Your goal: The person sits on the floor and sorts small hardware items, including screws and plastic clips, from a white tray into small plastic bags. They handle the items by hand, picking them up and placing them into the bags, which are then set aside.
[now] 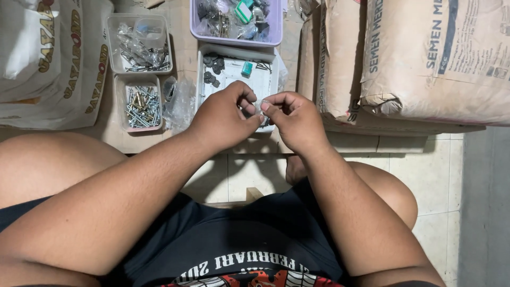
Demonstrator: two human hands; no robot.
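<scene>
Left hand [223, 118] and right hand [295, 119] pinch one small pale piece [258, 106] together; four trays beyond: three clear [139, 36], one lilac [236, 38].

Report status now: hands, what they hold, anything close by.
Both hands, left and right, pinch one small part, too small to identify. White tray beneath. Nothing obstructing.

Screws [142, 106]: bright metal, shiny, in translucent matt plastic tub [121, 101]. Upper tub [112, 37]: same clear plastic. Lilac bin [276, 26]: smooth opaque plastic. Bags [180, 103]: thin glossy film, crinkled. Sacks [425, 58]: brown paper, matt, creased. Left sacks [32, 58]: white woven plastic, slight sheen. Floor tiles [441, 175]: glazed ceramic, smooth. Shorts [223, 234]: dark matt cloth.
</scene>
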